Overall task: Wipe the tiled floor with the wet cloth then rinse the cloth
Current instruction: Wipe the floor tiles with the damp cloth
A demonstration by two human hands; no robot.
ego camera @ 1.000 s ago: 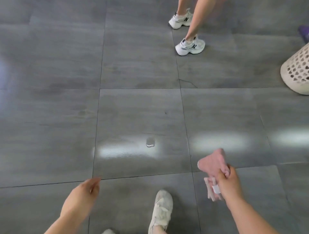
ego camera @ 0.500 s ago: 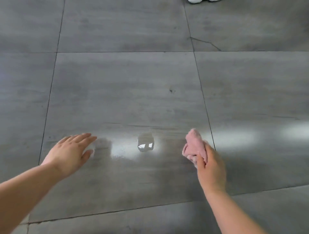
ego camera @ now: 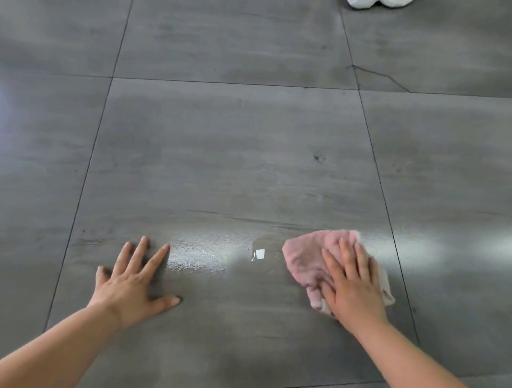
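Note:
A pink cloth [ego camera: 307, 257] lies spread on the grey tiled floor [ego camera: 235, 166]. My right hand [ego camera: 352, 285] presses flat on its right part, fingers straight. Just left of the cloth sits a small water puddle [ego camera: 261, 253] with a bright reflection. My left hand [ego camera: 133, 282] rests flat on the same tile, fingers spread, well left of the puddle.
White shoes [ego camera: 376, 2] of another person show at the top edge. A crack [ego camera: 379, 76] runs through the far right tile. Dark grout lines divide the large tiles.
Both hands came down onto the floor. The bunched cloth that my right hand gripped now lies flattened under its palm, and the view has dropped closer to the tile.

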